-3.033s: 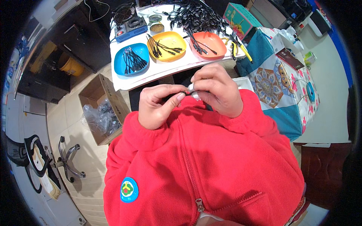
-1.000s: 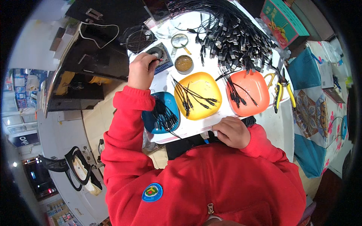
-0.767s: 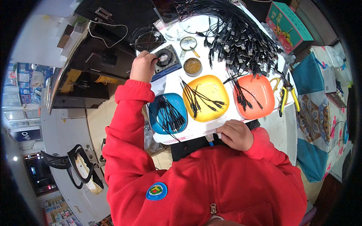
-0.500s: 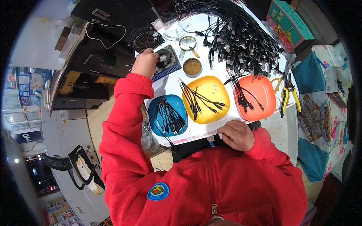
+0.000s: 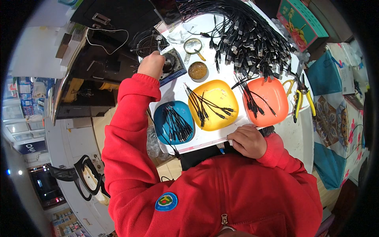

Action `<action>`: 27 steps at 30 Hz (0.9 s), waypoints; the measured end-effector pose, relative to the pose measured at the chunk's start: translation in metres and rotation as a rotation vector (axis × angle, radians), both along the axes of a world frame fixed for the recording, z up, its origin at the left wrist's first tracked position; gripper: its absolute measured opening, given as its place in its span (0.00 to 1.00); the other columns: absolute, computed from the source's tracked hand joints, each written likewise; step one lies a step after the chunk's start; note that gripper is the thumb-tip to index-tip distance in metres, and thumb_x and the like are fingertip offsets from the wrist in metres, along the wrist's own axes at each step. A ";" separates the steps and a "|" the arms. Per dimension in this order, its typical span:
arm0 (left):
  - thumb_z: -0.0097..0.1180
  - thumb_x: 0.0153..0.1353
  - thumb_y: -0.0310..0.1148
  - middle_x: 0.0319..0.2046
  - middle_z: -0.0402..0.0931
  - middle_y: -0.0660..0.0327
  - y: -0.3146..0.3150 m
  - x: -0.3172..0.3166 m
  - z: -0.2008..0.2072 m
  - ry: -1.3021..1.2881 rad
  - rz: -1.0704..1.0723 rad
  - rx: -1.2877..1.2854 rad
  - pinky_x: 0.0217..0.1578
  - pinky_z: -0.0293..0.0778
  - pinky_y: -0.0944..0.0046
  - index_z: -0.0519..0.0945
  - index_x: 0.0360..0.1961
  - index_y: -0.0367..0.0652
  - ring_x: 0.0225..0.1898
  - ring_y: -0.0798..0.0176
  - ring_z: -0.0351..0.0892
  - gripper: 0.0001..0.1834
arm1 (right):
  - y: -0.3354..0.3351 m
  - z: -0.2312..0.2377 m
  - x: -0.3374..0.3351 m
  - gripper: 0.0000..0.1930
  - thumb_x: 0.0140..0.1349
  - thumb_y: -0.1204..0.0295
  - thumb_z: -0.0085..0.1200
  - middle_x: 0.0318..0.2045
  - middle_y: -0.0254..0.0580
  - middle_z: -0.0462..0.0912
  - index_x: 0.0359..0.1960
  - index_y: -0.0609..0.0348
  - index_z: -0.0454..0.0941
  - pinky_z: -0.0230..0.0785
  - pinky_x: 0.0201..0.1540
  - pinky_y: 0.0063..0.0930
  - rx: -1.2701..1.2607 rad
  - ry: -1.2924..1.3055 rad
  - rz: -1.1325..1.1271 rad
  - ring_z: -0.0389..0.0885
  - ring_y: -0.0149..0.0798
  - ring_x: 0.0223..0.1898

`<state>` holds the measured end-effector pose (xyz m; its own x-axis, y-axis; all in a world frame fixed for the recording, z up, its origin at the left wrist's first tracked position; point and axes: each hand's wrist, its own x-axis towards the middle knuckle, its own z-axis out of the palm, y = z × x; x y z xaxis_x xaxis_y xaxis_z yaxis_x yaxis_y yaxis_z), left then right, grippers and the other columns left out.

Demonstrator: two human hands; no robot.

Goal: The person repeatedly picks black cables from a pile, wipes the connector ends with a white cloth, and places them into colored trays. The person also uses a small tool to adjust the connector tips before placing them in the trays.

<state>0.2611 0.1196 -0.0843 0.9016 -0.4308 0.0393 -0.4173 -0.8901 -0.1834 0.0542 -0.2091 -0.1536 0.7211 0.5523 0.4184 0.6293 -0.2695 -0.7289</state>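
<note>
Nearest the body, the right hand (image 5: 248, 140) rests at the front edge of the white tabletop (image 5: 294, 134), its fingers (image 5: 241, 132) curled down with knuckles up; they seem to press on the edge of the board, and whether they pinch anything small underneath cannot be told. Just beyond it stand three shallow plastic dishes in a row. The blue dish (image 5: 173, 122), on the left, holds a bundle of short black cable pieces; the yellow dish (image 5: 215, 103), in the middle, holds a looser spray of black leads with small plugs, some sticking out over its rim; the orange dish (image 5: 268, 100), on the right, holds a few more black leads at its left side. To the right of the orange dish lie yellow-handled pliers (image 5: 302, 98). Farther out, a small round tin (image 5: 197, 70) with brownish contents sits beside a round magnifier (image 5: 192, 46). The left hand (image 5: 151, 65), arm stretched out in a red sleeve, reaches the far left corner of the tabletop, where a small dark device on a blue-edged base (image 5: 173, 67) stands; the fingers are closed around something at its near side, hidden by the back of the hand. Just behind it is a small round fan grille (image 5: 148, 43). At the far edge a big heap of black cables (image 5: 244, 35) spreads across the tabletop.
</note>
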 end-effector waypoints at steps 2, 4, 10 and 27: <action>0.55 0.46 0.19 0.33 0.76 0.48 -0.001 0.001 0.000 0.004 0.019 0.037 0.38 0.77 0.53 0.80 0.25 0.34 0.35 0.44 0.80 0.04 | 0.000 0.001 0.000 0.10 0.47 0.79 0.59 0.24 0.40 0.76 0.33 0.57 0.75 0.68 0.31 0.34 0.001 -0.003 -0.002 0.76 0.43 0.26; 0.55 0.46 0.19 0.33 0.77 0.48 -0.002 0.001 -0.001 0.003 0.036 0.058 0.38 0.77 0.53 0.80 0.25 0.34 0.35 0.44 0.80 0.04 | 0.000 0.002 -0.001 0.10 0.47 0.79 0.59 0.24 0.40 0.76 0.32 0.58 0.75 0.68 0.31 0.34 0.002 0.005 -0.002 0.76 0.43 0.26; 0.56 0.48 0.21 0.31 0.77 0.48 0.003 -0.001 0.000 -0.067 0.056 -0.049 0.35 0.76 0.53 0.81 0.26 0.35 0.34 0.45 0.80 0.03 | -0.003 0.009 -0.005 0.10 0.47 0.79 0.59 0.24 0.42 0.76 0.33 0.58 0.75 0.69 0.29 0.34 -0.028 -0.007 0.011 0.76 0.44 0.26; 0.56 0.60 0.22 0.27 0.75 0.61 -0.139 -0.251 0.117 0.348 0.078 -2.049 0.23 0.62 0.74 0.78 0.40 0.32 0.23 0.71 0.68 0.07 | 0.043 0.097 -0.039 0.20 0.68 0.71 0.43 0.53 0.50 0.71 0.59 0.66 0.61 0.62 0.58 0.33 0.455 0.338 0.306 0.70 0.40 0.56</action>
<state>0.0103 -0.0191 0.0323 0.9854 0.0347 0.1667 -0.1688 0.3254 0.9304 0.0148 -0.1660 -0.0569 0.6921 0.5749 0.4364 0.3444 0.2683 -0.8997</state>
